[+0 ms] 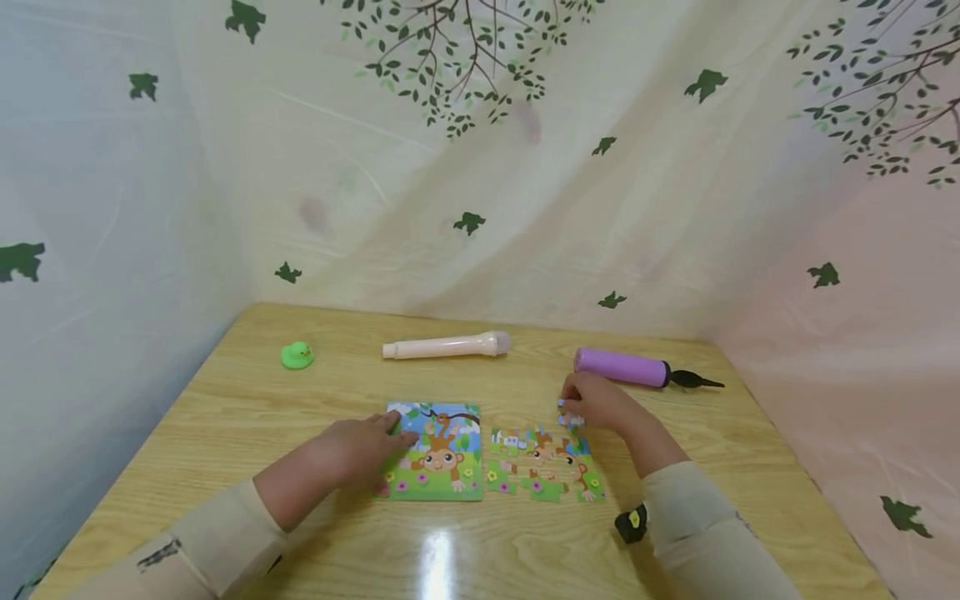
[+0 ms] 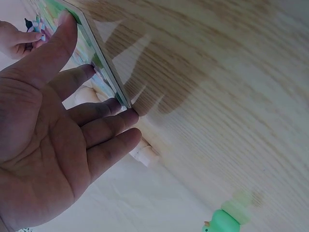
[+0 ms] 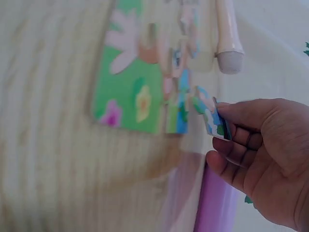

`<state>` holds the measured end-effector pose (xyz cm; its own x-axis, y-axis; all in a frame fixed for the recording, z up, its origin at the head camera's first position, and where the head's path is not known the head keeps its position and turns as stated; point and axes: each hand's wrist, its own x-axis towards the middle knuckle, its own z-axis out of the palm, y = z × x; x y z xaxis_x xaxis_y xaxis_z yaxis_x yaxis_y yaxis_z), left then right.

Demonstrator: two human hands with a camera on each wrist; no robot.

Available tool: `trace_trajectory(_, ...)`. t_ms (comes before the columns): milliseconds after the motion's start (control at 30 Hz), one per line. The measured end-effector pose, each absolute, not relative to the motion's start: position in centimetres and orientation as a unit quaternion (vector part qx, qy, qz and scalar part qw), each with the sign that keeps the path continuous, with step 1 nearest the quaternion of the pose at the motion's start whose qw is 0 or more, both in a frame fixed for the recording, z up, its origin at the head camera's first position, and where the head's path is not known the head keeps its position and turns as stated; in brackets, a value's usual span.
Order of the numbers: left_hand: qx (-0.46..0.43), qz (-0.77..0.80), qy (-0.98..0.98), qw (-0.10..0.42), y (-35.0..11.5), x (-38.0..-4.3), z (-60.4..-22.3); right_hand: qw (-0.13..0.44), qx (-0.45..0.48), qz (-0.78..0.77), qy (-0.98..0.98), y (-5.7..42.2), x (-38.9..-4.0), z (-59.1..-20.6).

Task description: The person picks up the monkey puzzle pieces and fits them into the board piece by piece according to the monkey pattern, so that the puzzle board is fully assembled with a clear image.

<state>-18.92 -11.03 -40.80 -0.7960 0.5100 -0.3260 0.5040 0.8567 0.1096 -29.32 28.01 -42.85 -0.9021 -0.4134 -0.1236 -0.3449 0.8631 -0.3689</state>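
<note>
Head view, from the left: a green toy duck (image 1: pixel 297 356) sits near the far-left corner of the wooden table (image 1: pixel 360 554). Nearer the middle, the left hand (image 1: pixel 363 454) lies at the left edge of a monkey picture board (image 1: pixel 442 462); its fingers are spread and fairly straight, and the left wrist view shows fingertips touching the board's edge, grasping nothing. A pale microphone (image 1: pixel 442 347) lies beyond the board, toward the table's far edge.

Just right of the board is a partly assembled puzzle (image 1: pixel 540 457) of monkey pieces, with gaps between some of them. At its far-right corner, the right hand (image 1: pixel 600 404) pinches a small puzzle piece (image 3: pixel 207 113) between thumb and bent fingers, the digits close together on it; whether the piece touches the table cannot be told. A purple pump (image 1: pixel 622 367) lies past that hand, toward the table's far-right corner.

The step in hand looks like fitting a piece into the puzzle's far edge, probably with the board as the pattern. The next move seems to call for turning the piece to match its neighbours, lowering it flat and pressing it in without shifting the others.
</note>
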Motion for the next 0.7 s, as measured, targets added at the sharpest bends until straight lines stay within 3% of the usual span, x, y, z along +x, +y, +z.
trace_trajectory(233, 0.265, 0.012, 0.948, 0.176, -11.1, -19.0, -40.9, 0.124, -0.21, -0.234, 0.941, 26.2, -29.0, -40.9)
trace_trajectory(700, 0.273, 0.015, 0.946, 0.172, -11.4, -18.9, -40.8, 0.175, -0.28, -0.298, 0.896, 15.9, -29.3, -41.1)
